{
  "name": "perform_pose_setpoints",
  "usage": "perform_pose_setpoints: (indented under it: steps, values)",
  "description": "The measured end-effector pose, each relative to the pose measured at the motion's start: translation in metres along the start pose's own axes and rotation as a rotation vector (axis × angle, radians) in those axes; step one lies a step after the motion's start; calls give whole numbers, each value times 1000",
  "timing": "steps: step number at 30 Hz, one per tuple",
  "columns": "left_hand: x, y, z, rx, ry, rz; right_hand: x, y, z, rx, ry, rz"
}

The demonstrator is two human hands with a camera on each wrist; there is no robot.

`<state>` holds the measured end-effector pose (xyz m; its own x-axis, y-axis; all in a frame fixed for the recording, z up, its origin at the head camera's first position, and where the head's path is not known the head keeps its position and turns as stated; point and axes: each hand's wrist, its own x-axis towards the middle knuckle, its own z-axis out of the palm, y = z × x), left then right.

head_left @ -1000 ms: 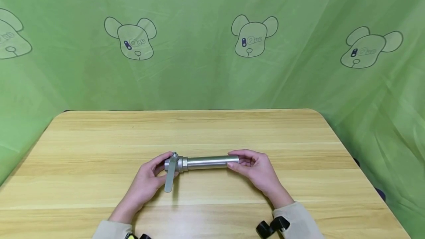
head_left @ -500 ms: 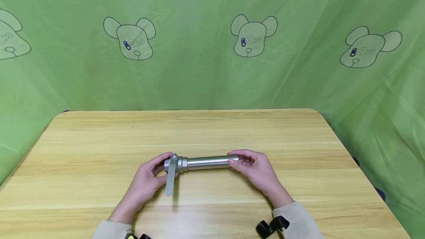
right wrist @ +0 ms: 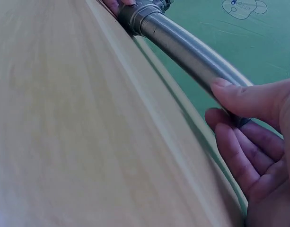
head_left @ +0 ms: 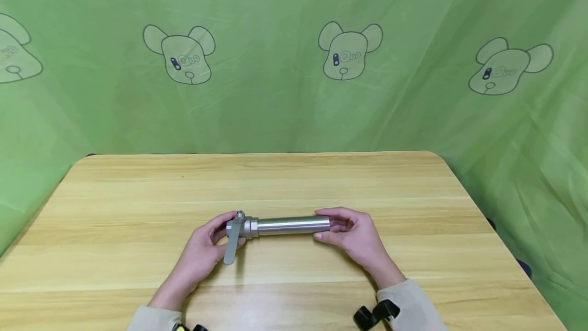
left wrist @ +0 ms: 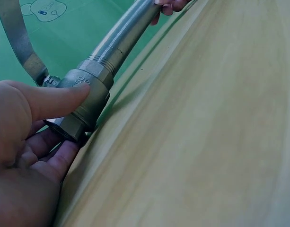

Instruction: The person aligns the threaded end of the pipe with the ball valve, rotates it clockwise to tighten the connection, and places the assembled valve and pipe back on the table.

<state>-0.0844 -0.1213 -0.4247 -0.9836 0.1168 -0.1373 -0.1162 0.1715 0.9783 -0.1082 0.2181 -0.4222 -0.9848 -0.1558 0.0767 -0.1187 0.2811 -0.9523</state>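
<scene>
In the head view a metal ball valve (head_left: 245,227) with a flat lever handle (head_left: 233,244) is joined to the left end of a shiny steel pipe (head_left: 291,225). My left hand (head_left: 202,252) grips the valve body, its thumb on the near side. In the left wrist view that thumb lies along the valve (left wrist: 85,97), and some threads show where the pipe (left wrist: 123,35) enters it. At the pipe's free end my right hand (head_left: 358,234) holds on with thumb and fingers; in the right wrist view the thumb lies against the pipe (right wrist: 197,52). The assembly is held roughly level, just over the table.
A wood-grain table (head_left: 294,183) lies under both hands. Behind it hangs a green curtain (head_left: 266,106) with printed mouse-like heads. A black wrist-worn device (head_left: 376,314) sits at the right sleeve (head_left: 409,300).
My right thumb has shifted down around the near side of the pipe end. The lever's free end has swung slightly left. The left hand stays in place.
</scene>
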Motion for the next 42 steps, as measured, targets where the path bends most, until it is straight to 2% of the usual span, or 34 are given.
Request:
perform_pose_setpoints:
  steps: [8,18,29,42]
  values:
    - [0,0,0,-8,-7,-8,0,1,0,33,-11,-16]
    - [0,0,0,-4,-12,10,0,-2,1,-50,18,31]
    - [1,0,0,-26,1,9,1,-3,2,-71,18,62]
    - [0,-1,-1,-33,10,0,2,-3,4,14,-28,96]
